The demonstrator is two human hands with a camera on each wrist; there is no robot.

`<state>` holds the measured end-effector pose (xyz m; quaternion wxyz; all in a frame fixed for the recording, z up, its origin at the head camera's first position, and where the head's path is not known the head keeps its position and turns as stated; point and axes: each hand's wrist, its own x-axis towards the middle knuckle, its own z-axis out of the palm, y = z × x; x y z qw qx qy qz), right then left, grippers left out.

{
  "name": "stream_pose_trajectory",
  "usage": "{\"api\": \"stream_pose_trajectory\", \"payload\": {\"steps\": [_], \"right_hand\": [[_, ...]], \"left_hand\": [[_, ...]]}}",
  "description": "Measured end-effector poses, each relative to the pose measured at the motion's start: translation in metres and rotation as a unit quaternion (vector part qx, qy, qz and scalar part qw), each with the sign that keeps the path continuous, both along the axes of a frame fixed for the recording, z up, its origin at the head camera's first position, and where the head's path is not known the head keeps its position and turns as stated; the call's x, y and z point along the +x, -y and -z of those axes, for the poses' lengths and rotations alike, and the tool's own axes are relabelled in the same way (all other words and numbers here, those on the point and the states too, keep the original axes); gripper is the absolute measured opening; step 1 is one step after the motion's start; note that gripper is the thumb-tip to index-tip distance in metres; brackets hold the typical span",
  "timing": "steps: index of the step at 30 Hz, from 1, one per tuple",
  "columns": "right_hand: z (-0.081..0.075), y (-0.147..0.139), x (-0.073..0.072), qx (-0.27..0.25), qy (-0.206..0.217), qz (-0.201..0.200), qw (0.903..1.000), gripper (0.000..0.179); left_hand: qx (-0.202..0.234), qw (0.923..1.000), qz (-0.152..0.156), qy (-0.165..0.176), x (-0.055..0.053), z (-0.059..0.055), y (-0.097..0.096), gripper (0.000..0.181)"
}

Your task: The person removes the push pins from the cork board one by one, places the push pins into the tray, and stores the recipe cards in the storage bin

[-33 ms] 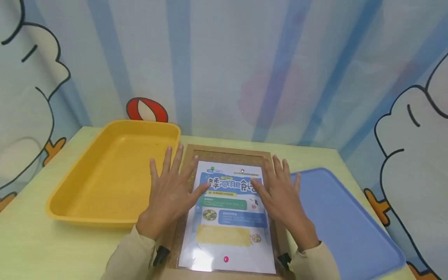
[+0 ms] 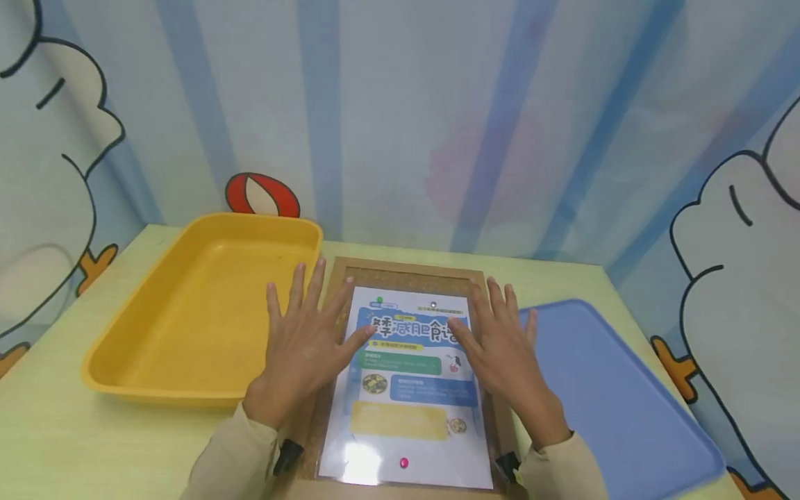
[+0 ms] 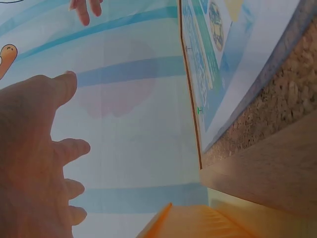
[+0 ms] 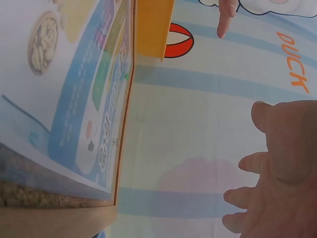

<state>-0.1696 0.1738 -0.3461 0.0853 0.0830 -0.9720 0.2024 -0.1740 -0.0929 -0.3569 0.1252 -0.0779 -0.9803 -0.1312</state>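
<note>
A printed sheet with a glossy cover (image 2: 415,389) lies on a wood-framed cork board (image 2: 412,279) in the middle of the table. A green pushpin (image 2: 379,300) and a pale pushpin (image 2: 433,304) sit near its top, and a pink pushpin (image 2: 403,463) near its bottom. My left hand (image 2: 304,354) hovers above the board's left side, fingers spread, holding nothing. Over the right side hangs my right hand (image 2: 507,357), likewise spread and without anything in it. Both wrist views show the left hand (image 3: 34,158) and right hand (image 4: 282,163) apart from the board.
To the left stands a yellow tray (image 2: 206,312) with raised walls. A flat blue tray (image 2: 612,396) lies at the right, beside the board. Behind the pale table (image 2: 50,417) hangs a striped cloth (image 2: 400,125) with cartoon prints.
</note>
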Motion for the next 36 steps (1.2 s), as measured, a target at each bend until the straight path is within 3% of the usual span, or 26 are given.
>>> {"api": "stream_pose_trajectory", "payload": {"steps": [13,16,18,20,22,27,29,33,36], "right_hand": [[-0.005,0.0,0.008,-0.023,-0.003,-0.023,0.9995,0.066],[-0.005,0.002,0.009,-0.019,-0.006,-0.031,0.9993,0.065],[-0.005,0.005,0.01,-0.014,0.003,-0.038,0.9992,0.063],[-0.004,0.008,0.012,-0.007,0.017,-0.043,0.9989,0.059],[-0.004,0.011,0.014,-0.002,0.026,-0.047,0.9986,0.054],[-0.006,0.019,0.019,0.006,0.039,-0.044,0.9983,0.046],[-0.008,0.023,0.021,0.01,0.055,-0.044,0.9975,0.042],[-0.007,0.03,0.027,0.029,0.112,-0.068,0.991,0.029],[-0.005,0.037,0.034,0.033,0.165,-0.117,0.9789,0.016]], "left_hand": [[0.025,0.9996,0.01,-0.002,0.009,-0.008,-0.006,0.085],[0.044,0.9989,0.01,0.015,0.011,-0.011,-0.011,0.085],[0.068,0.9965,0.008,0.048,0.014,-0.014,-0.014,0.085],[0.1,0.9909,0.01,0.09,0.019,-0.017,-0.016,0.084],[0.143,0.9798,0.019,0.139,0.024,-0.021,-0.018,0.082],[0.262,0.9377,0.029,0.227,0.029,-0.019,-0.018,0.072],[0.29,0.9262,0.02,0.24,0.028,-0.014,-0.017,0.068],[0.303,0.9176,0.003,0.257,0.028,-0.001,-0.017,0.065],[0.298,0.9213,-0.015,0.249,0.029,0.005,-0.017,0.066]]}}
